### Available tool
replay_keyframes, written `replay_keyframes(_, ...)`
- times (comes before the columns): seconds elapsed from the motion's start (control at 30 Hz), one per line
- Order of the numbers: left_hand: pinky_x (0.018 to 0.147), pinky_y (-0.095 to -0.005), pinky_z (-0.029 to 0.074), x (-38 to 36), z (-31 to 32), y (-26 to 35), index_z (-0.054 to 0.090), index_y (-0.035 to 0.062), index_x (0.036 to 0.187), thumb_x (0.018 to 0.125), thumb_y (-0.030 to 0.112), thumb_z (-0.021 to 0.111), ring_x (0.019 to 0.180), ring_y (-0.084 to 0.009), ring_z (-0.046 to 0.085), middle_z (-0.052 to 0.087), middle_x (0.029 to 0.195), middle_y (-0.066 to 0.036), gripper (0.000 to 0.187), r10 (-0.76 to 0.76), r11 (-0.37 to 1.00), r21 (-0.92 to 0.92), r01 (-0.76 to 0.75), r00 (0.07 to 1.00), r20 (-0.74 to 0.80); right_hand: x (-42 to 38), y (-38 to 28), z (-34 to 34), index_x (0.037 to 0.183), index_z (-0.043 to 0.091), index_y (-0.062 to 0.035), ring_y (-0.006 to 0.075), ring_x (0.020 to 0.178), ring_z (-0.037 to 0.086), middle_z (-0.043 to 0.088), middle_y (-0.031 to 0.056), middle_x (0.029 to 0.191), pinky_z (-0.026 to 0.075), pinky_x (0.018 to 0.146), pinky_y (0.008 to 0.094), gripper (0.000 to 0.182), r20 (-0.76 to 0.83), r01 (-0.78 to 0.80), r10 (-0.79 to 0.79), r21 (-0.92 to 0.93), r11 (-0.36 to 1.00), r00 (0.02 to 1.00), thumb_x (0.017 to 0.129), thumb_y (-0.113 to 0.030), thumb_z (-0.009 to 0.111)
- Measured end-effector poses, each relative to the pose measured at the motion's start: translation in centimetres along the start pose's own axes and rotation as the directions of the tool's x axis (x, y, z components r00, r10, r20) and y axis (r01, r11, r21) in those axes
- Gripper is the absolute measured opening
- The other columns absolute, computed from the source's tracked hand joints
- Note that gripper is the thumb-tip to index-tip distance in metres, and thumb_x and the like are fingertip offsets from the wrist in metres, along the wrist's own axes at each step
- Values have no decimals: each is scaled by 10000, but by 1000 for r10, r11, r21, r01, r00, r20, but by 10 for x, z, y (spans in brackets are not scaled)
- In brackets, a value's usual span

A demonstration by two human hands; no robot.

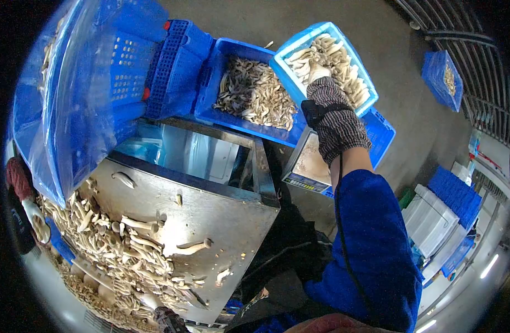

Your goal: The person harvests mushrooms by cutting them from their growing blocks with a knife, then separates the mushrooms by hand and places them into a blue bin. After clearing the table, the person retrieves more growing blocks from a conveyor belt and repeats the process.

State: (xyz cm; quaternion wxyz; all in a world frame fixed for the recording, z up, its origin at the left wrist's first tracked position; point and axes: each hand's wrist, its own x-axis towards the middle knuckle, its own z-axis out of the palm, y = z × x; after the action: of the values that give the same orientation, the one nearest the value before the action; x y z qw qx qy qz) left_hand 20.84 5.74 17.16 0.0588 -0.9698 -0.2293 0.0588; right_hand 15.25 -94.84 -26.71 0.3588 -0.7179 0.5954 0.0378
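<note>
Big pile of mushrooms [94, 233] lies under my left hand [149, 300], low in view; the fingers are too small and dim there, so I can't tell whether they are apart or together. The smaller lot of mushrooms [344, 66] sits in a lined tub [291, 89], right at my right hand [320, 73], which is down among them; fingertips hidden, can't tell if they are clamped on any.

Table pile: long pale stems, brownish caps, tangled, lying every which way. Tub lot: creamier, heaped, stems mostly slanting the same way. Blue plastic film wraps the tub's rim.

Grey floor [388, 61], dim room, railings [460, 44] along the far side. Steel table [227, 222], scuffed and shiny, scattered with bits. Large blue crate [130, 66] with clear plastic, at left; stacked white and blue containers [432, 213] at right. Blue bin [238, 50] beside the tub holds dark and pale trimmings [271, 100]. Scale [310, 164] just below the tub. Another person's hand [37, 222] at the far left edge, near the pile. Smallest: a lone mushroom [123, 179] on bare steel.
</note>
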Motion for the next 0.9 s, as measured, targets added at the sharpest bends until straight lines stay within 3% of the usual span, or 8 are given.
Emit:
replay_keyframes(0.1,1088,-425,375,-15,20,-18,164,34,1530,990,450,495,1329,-343,416,301,1526,-234,758,-20,876,-482,27,1000,20,-57,-46,-41,1265,582,-82,273,1103,644,654,124,1224,540,864,384,447,106,175,-148,-771,613,983,909,-352,577)
replay_keyframes(0.2,1120,-457,342,-44,47,-16,149,1,1519,1002,507,409,1355,-389,370,253,1527,-274,768,-90,897,-435,73,996,-18,-7,39,15,1108,622,55,377,1016,647,661,253,1096,505,857,435,486,-189,-95,69,-134,986,980,853,-357,594)
replay_keyframes(0.3,1088,-493,381,-47,77,-31,282,-2,1481,1031,310,373,1313,-349,439,364,1485,-231,555,142,983,149,-109,963,-230,-59,25,-2,1007,660,22,379,940,666,674,259,997,524,779,467,368,-241,-78,46,-128,989,969,890,-303,534)
replay_keyframes(0.4,1092,-365,377,-9,127,-76,312,-50,1454,1028,93,305,1297,-327,445,393,1461,-247,449,202,965,-90,-246,918,-341,-136,23,-40,1054,654,-31,387,880,669,683,236,935,526,750,512,312,-108,117,-188,-465,877,976,926,-260,486)
replay_keyframes(0.53,1093,-389,364,-47,83,-8,243,-4,1489,984,182,437,1310,-348,428,384,1467,-255,572,195,950,-279,-141,964,178,-190,81,-72,1180,602,-50,335,721,590,644,140,886,482,638,508,401,352,548,-420,-517,658,837,939,-366,548)
replay_keyframes(0.73,1134,-440,294,-58,-24,16,326,33,1480,896,327,644,1395,-384,326,294,1524,-259,728,273,879,-377,-291,957,-103,-419,-113,-134,1348,491,72,314,1288,479,505,217,1399,332,1123,379,456,-185,679,-654,166,715,734,998,-219,506)
replay_keyframes(0.83,1091,-452,345,-73,-3,-55,432,-8,1408,884,365,659,1320,-386,417,432,1430,-255,681,-143,901,-430,-67,887,-438,-448,-141,-134,1334,496,77,300,1159,583,553,225,1338,475,984,362,444,-93,610,-603,137,781,793,997,-211,505)
replay_keyframes(0.9,1078,-453,361,-68,55,-126,428,-66,1380,863,419,682,1303,-401,424,440,1390,-309,753,-600,682,-561,469,798,-63,-485,-180,-126,1270,558,66,313,1103,607,584,221,1296,495,949,373,386,-189,732,-712,56,679,676,997,-201,504)
